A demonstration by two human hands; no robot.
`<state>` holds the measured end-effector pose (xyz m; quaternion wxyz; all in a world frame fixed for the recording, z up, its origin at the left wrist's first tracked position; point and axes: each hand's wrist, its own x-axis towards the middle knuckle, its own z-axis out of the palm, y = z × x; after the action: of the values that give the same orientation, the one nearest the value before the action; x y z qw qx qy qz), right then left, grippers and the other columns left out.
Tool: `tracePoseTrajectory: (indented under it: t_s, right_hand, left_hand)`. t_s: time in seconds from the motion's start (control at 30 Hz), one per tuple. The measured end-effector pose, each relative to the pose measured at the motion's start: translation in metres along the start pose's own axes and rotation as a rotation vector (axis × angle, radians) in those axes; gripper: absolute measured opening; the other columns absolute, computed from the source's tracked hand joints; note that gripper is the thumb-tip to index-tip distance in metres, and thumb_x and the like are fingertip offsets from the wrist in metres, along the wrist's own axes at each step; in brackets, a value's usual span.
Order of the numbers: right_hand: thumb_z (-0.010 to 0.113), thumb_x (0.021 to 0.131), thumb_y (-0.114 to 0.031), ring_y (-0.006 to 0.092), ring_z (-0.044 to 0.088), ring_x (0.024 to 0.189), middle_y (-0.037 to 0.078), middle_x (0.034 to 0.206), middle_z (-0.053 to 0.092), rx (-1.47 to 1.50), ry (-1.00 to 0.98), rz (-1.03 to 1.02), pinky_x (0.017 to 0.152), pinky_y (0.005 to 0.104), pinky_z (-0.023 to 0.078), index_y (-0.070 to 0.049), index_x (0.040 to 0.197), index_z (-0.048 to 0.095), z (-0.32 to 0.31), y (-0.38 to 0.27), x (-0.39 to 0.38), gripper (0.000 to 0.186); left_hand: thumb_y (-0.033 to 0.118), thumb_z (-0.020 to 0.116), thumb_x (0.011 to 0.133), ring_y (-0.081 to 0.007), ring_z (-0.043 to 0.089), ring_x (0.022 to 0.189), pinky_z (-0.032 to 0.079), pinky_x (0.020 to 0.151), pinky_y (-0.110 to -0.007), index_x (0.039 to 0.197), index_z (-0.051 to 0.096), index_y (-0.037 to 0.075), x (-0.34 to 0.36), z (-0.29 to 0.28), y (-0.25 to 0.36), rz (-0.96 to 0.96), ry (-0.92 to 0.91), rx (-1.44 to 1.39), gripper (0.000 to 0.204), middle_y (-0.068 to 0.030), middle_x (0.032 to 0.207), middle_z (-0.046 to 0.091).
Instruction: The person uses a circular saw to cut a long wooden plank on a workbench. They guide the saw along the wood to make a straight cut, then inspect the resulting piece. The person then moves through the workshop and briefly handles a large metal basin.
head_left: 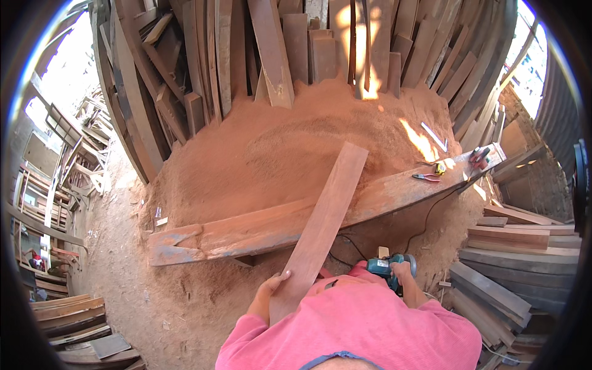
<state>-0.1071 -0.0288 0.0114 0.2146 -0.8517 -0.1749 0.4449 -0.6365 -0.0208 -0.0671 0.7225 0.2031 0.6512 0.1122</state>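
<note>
A long reddish-brown plank (324, 213) slants away from my body and rests across the beam, its near end beside my left side. My left hand (275, 282) grips its left edge, thumb on top, the other fingers mostly hidden. My right hand (404, 271) is closed around the handle of a teal corded power tool (383, 267), held low at my right side, apart from the plank. My body partly covers the tool, so its exact kind is unclear. The long worn beam (240, 231) lies crosswise in front of me, dusted with sawdust.
Pliers (427, 177), a yellow tape measure (439, 168) and a dark red tool (480, 158) lie on the beam's right end. A black cord (425, 229) trails below. Sawdust (265, 154) heaps behind the beam; upright boards (271, 55) stand beyond. Stacked timber (518, 256) lies right.
</note>
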Motion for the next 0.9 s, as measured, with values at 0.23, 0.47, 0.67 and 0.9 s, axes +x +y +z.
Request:
tracePoseTrajectory:
  t_s: [0.23,0.47,0.67,0.9]
  right_hand:
    - [0.068,0.080,-0.009,0.0214,0.058,0.050,0.014,0.063,0.063,-0.131,-0.052,-0.057,0.046,0.0390,0.044,0.007,0.067,0.064,-0.036,0.022,0.050,0.021]
    - [0.069,0.079,-0.013,0.0225,0.059,0.052,0.015,0.063,0.063,-0.286,-0.156,-0.001,0.048,0.0383,0.044,0.009,0.069,0.066,-0.083,0.002,0.086,0.024]
    - [0.068,0.076,-0.015,0.0250,0.064,0.058,0.016,0.066,0.067,-0.385,-0.168,-0.074,0.056,0.0397,0.049,0.010,0.073,0.069,-0.136,0.015,0.183,0.025]
    - [0.067,0.076,-0.019,0.0276,0.071,0.071,0.020,0.075,0.071,-0.665,-0.282,-0.138,0.068,0.0376,0.056,0.009,0.076,0.071,-0.164,-0.007,0.225,0.028]
  left_hand:
    - [0.063,0.077,0.075,-0.0359,0.058,0.122,0.046,0.103,-0.051,0.147,0.040,0.000,-0.005,0.033,-0.024,0.011,-0.161,-0.251,0.102,-0.0193,0.136,0.057]
    - [0.057,0.070,0.085,-0.0371,0.050,0.131,0.040,0.110,-0.051,0.150,0.033,-0.002,-0.049,0.120,-0.047,0.014,-0.227,-0.589,0.095,-0.0181,0.146,0.049]
    - [0.058,0.066,0.088,-0.0360,0.052,0.130,0.041,0.110,-0.051,0.148,0.037,0.002,-0.127,0.259,-0.002,0.085,-0.145,-0.837,0.087,-0.0165,0.144,0.052]
    - [0.058,0.065,0.089,-0.0356,0.053,0.128,0.042,0.110,-0.051,0.147,0.040,0.004,-0.128,0.331,0.038,0.105,-0.050,-0.951,0.083,-0.0160,0.142,0.054]
